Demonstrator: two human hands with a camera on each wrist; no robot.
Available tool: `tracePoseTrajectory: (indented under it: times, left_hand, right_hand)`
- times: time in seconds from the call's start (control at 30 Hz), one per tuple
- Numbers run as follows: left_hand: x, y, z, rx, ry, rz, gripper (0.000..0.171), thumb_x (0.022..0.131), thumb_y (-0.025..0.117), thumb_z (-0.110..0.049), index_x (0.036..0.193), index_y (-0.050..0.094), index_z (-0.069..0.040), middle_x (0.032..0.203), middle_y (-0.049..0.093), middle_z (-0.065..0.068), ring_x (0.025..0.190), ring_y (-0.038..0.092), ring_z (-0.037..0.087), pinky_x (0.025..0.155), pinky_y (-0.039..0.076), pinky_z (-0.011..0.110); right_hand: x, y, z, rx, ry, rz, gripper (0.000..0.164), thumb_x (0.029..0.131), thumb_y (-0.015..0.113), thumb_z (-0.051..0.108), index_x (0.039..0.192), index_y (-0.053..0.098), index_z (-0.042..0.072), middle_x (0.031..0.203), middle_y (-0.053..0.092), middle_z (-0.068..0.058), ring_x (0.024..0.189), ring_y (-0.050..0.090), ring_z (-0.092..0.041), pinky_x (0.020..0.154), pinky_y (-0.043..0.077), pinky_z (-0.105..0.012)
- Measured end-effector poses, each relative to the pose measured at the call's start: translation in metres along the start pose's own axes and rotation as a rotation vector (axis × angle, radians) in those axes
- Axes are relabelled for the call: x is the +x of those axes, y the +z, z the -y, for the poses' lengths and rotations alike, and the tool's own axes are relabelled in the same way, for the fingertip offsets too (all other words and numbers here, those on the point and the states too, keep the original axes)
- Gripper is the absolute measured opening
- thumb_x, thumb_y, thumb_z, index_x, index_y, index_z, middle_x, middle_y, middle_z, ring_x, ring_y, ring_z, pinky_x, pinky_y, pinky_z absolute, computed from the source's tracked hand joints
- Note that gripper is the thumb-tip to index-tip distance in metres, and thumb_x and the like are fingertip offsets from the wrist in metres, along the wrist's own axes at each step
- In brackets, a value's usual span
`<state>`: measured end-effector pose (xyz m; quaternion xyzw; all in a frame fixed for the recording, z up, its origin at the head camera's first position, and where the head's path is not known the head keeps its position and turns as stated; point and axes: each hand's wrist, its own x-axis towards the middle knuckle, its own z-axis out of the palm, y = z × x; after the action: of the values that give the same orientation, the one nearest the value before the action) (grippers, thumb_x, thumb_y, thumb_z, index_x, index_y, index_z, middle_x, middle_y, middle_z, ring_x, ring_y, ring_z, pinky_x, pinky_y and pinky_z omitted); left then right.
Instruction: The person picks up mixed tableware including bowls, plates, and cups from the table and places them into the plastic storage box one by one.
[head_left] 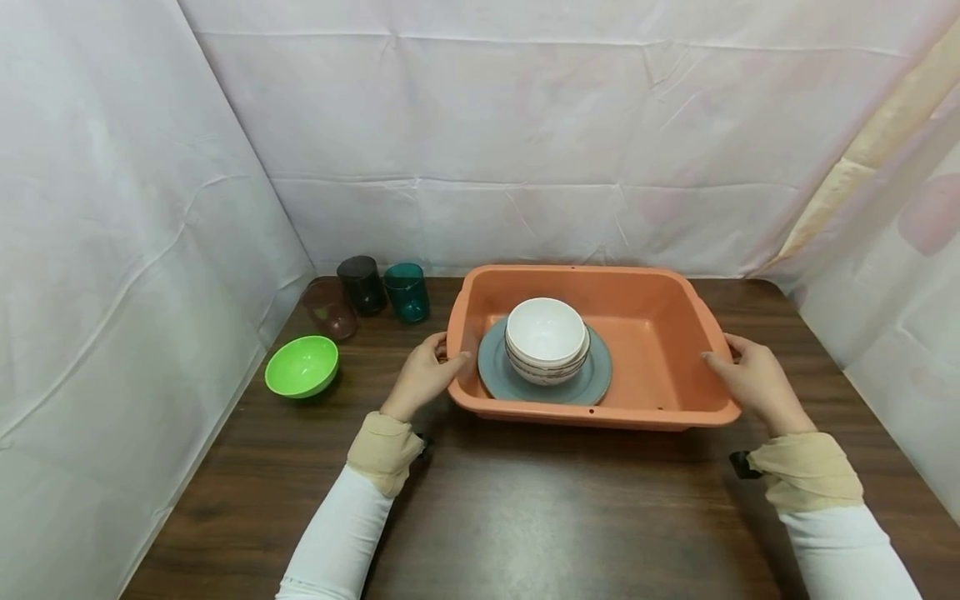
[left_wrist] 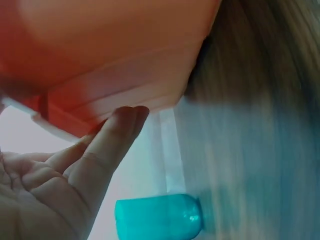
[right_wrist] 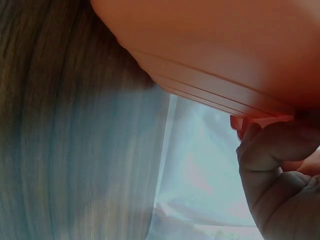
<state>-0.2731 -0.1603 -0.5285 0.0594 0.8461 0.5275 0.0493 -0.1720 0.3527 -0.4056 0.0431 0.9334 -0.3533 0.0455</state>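
A rectangular orange tub [head_left: 645, 358], gripped at opposite ends by a person's left hand [head_left: 427, 375] and right hand [head_left: 757, 383], holds stacked white bowls [head_left: 547, 337] upright on a blue-gray plate [head_left: 497, 367].

The basin [head_left: 630, 333] is plain orange, the plate [head_left: 493, 371] grey-blue, the bowl stack [head_left: 547, 337] white with brown streaks outside, the single bowl [head_left: 302, 367] lime green, the glass tumbler [head_left: 407, 293] teal, the tabletop [head_left: 525, 517] dark-brown wood grain.

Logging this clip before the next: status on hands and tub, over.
Left hand, right hand gripping tub at opposite ends. Stacked bowls on grey plate inside, toward left end. Green bowl, three cups left of tub, apart.
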Motion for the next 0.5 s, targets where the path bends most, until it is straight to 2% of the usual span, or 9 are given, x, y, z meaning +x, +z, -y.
tracePoseTrajectory:
  times: [0.13, 0.23, 0.3, 0.37, 0.5]
  left_hand:
    - [-0.044, -0.018, -0.064, 0.034, 0.015, 0.003, 0.086, 0.109, 0.073, -0.046, 0.17, 0.041, 0.007, 0.155, 0.067, 0.029, 0.138, 0.072, 0.041, 0.108, 0.065, 0.049]
    - [-0.072, -0.03, -0.104, 0.057, -0.013, -0.02, 0.078, 0.114, 0.068, -0.038, 0.172, 0.038, 0.006, 0.162, 0.061, 0.032, 0.147, 0.064, 0.048, 0.119, 0.057, 0.06]
    - [-0.082, -0.038, -0.116, 0.092, -0.015, -0.059, 0.076, 0.116, 0.065, -0.037, 0.173, 0.038, 0.004, 0.165, 0.059, 0.031, 0.151, 0.061, 0.049, 0.122, 0.054, 0.063]
    - [-0.088, -0.046, -0.119, 0.132, -0.028, -0.103, 0.076, 0.116, 0.065, -0.036, 0.174, 0.036, 0.004, 0.168, 0.055, 0.031, 0.154, 0.057, 0.05, 0.125, 0.051, 0.065]
    - [-0.095, -0.066, -0.109, 0.162, -0.029, -0.206, 0.084, 0.113, 0.068, -0.043, 0.174, 0.035, 0.004, 0.175, 0.047, 0.03, 0.162, 0.046, 0.051, 0.132, 0.041, 0.068]
  right_hand:
    - [0.0, 0.001, 0.0, 0.014, 0.007, -0.007, 0.076, 0.121, 0.049, 0.032, 0.165, 0.027, -0.026, 0.135, 0.066, -0.048, 0.082, 0.072, -0.01, 0.067, 0.058, -0.026]
    - [0.0, 0.001, 0.001, 0.027, 0.013, -0.007, 0.077, 0.12, 0.049, 0.033, 0.166, 0.026, -0.025, 0.135, 0.066, -0.048, 0.081, 0.072, -0.01, 0.067, 0.059, -0.026]
    - [0.0, 0.001, 0.002, 0.031, 0.014, -0.006, 0.077, 0.121, 0.049, 0.033, 0.166, 0.026, -0.025, 0.134, 0.066, -0.048, 0.08, 0.072, -0.009, 0.067, 0.059, -0.027]
    - [-0.001, 0.001, 0.002, 0.032, 0.015, -0.004, 0.078, 0.121, 0.048, 0.034, 0.166, 0.026, -0.025, 0.135, 0.066, -0.048, 0.081, 0.072, -0.01, 0.067, 0.059, -0.027]
    - [-0.001, 0.001, 0.001, 0.035, 0.016, -0.004, 0.078, 0.121, 0.048, 0.035, 0.167, 0.026, -0.024, 0.139, 0.064, -0.049, 0.086, 0.073, -0.013, 0.068, 0.059, -0.026]
